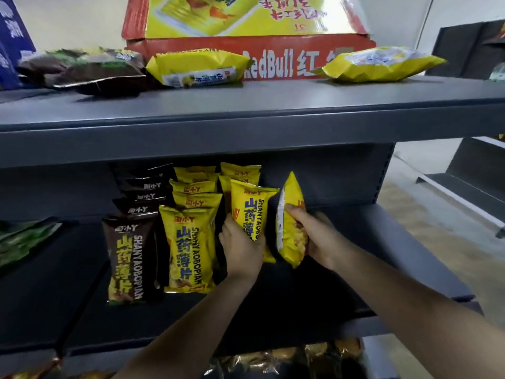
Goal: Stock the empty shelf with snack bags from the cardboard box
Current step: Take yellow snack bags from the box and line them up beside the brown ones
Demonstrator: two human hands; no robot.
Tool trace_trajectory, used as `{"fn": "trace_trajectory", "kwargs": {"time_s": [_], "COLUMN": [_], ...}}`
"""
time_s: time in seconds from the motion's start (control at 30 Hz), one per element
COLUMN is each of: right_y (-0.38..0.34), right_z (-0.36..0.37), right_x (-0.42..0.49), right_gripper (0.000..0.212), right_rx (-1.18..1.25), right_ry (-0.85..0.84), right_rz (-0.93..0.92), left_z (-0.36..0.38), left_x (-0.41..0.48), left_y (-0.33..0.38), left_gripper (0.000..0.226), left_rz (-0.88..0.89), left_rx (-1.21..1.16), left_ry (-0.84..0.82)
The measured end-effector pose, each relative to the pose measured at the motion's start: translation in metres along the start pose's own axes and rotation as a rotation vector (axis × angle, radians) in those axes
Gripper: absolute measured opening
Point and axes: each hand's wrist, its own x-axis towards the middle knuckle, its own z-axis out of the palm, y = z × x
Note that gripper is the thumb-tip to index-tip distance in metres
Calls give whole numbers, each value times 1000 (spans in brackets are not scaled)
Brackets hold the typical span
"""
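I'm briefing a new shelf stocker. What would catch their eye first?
The left hand grips an upright yellow snack bag at the middle shelf; the right hand holds a second yellow bag edge-on beside it. Left of them stand yellow bags and brown bags; a red cardboard box sits above.

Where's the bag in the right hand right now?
Head view, right of centre: the right hand holds the bag edge-on at the middle shelf, just right of the front yellow bag that the left hand grips.
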Motion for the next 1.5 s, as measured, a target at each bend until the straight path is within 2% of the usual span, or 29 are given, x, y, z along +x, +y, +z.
{"fn": "trace_trajectory", "kwargs": {"time_s": [0.1, 0.2, 0.27, 0.33, 0.53, 0.87, 0.97, 1.13, 1.3, 1.5], "right_y": [6, 14, 19, 22, 27, 24, 21, 22, 25, 33], "right_z": [9, 19, 25, 30, 40, 50, 53, 58, 58, 56], "right_x": [13, 22, 26, 29, 39, 45, 46, 47, 45, 26], "right_gripper": [43, 41, 28, 24, 28, 33, 38, 37, 36, 47], "right_rx": [-58, -143, -244, -319, -397, -447, -467, -432, -388, -334], "right_ry": [-8, -2, 9, 19, 75, 111, 122, 157, 230, 285], "right_rz": [-46, -96, -155, -214, -311, -281, -264, -284, -325, -447], "left_z": [10, 17, 21, 25, 29, 23, 18, -5, -25, -36], "left_x": [8, 13, 14, 15, 19, 19, 16, -1, -16, -18], "left_y": [-1, -3, -5, -7, -14, -20, -17, -15, -13, -11], "left_gripper": [83, 87, 80, 68, 57, 64, 68, 97, 79, 63], "left_rz": [14, -50, -83, -125, -171, -71, -63, 40, 304, 292], "left_rx": [25, 56, 86, 101, 245, 420, 394, 262, 154, 14], "left_ry": [89, 125, 132, 144, 120, 30, -18, -109, -55, -58]}}
